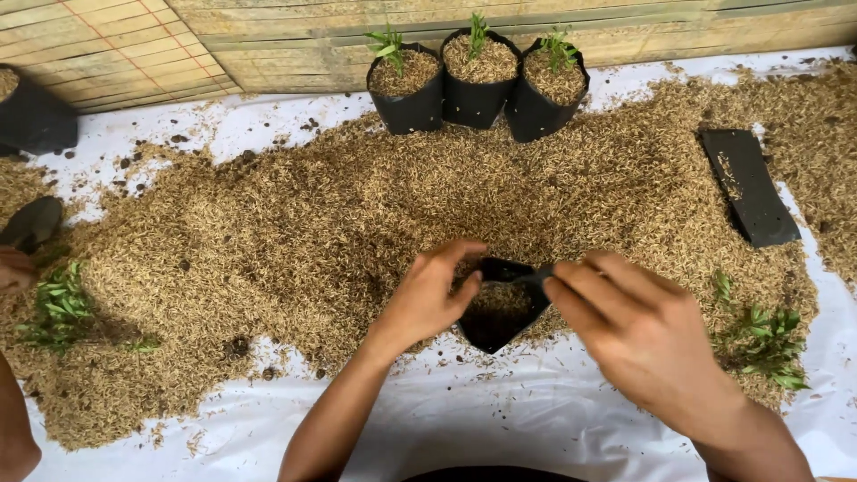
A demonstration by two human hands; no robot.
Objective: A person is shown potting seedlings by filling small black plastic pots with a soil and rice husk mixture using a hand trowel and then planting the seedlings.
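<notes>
Head view:
Left hand [427, 299]: fingers curled narrow, pinching the near-left rim of the small black grow bag [500, 308].
Right hand [634, 335]: fingers and thumb closed on the bag's right rim, pulling the soft plastic to a point.
Small black grow bag: thin, limp plastic, mouth held open between both hands, part filled with husk; sits at the near edge of the husk heap [357, 214].
Husk heap: dry, tan, flaky grains, loose and uneven, spread wide across the white sheet [464, 419].
White sheet: smooth, slightly creased, littered with stray husks and dark crumbs.
Three filled bags [478, 80]: black, round, upright, touching side by side at the far edge, each topped with husk and a small green seedling.
Flat empty bag [748, 183]: black, rectangular, lying on the husk at far right.
Loose seedlings [763, 344]: green, leafy, lying right of the right hand; another bunch [58, 308] at left.
Backdrop: woven bamboo mat [268, 36], pale slats.
Left edge: another person's arm [13, 419], partly seen.
</notes>
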